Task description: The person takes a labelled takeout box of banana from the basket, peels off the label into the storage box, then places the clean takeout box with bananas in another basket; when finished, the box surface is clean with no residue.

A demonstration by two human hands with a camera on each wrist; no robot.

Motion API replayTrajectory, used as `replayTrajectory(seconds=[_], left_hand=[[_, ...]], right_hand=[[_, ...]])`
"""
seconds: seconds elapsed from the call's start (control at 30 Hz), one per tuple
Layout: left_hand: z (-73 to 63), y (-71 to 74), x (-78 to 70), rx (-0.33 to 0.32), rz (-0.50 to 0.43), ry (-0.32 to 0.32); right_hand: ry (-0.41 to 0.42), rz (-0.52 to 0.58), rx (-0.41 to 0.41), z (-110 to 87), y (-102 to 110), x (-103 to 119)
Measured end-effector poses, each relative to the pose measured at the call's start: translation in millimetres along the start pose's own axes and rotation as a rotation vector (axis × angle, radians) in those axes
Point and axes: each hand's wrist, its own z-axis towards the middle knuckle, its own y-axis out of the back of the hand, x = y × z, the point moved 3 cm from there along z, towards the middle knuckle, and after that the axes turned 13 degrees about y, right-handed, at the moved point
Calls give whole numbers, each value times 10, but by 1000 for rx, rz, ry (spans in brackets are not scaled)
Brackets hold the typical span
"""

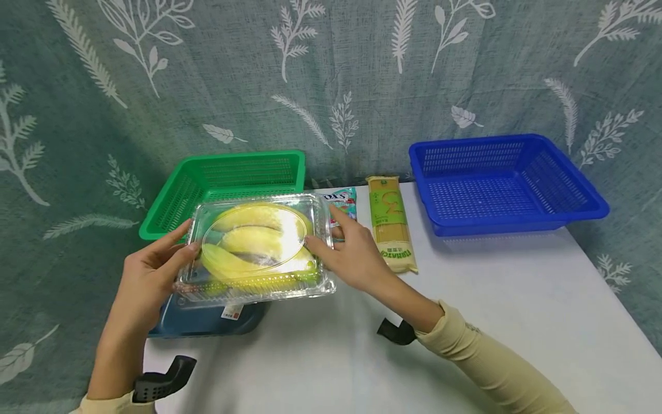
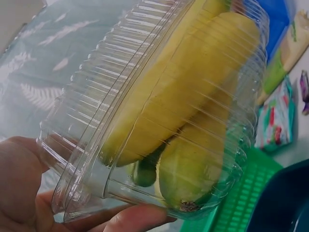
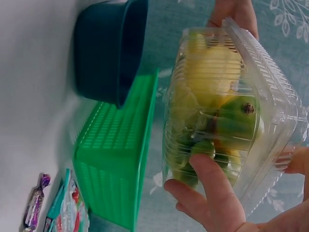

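A clear plastic clamshell box (image 1: 258,247) with several yellow bananas (image 1: 253,241) inside is held up above the table, its lid closed. My left hand (image 1: 150,276) grips its left end, thumb on the lid's edge and the other fingers beneath. At the right end, my right hand (image 1: 357,250) holds it with the thumb on the lid and fingers along the side. The bananas' greenish ends (image 3: 236,121) show through the ribbed wall in the right wrist view.
Behind the box stands a green basket (image 1: 248,167), with a dark blue bin (image 1: 207,322) partly hidden below it. A noodle pack (image 1: 390,224) and a teal candy bag (image 1: 343,201) lie mid-table. A blue basket (image 1: 496,195) stands right; a purple-wrapped candy (image 3: 36,203) lies near the bag.
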Motion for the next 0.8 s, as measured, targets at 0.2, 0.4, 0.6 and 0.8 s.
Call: replayTrajectory(seconds=[0.2,0.4,0.6,0.8], left_hand=[[83,101,53,-12,-8,32],[214,189,94,-26,-22,42],[304,272,72,-52,-30,29],[395,363,45,-73,-37,73]], right_hand=[[41,30,22,109,-71,36],[34,18,29,229,-153,51],[49,-26,43,382,-213,89],[57,-100,37,537,-264,151]])
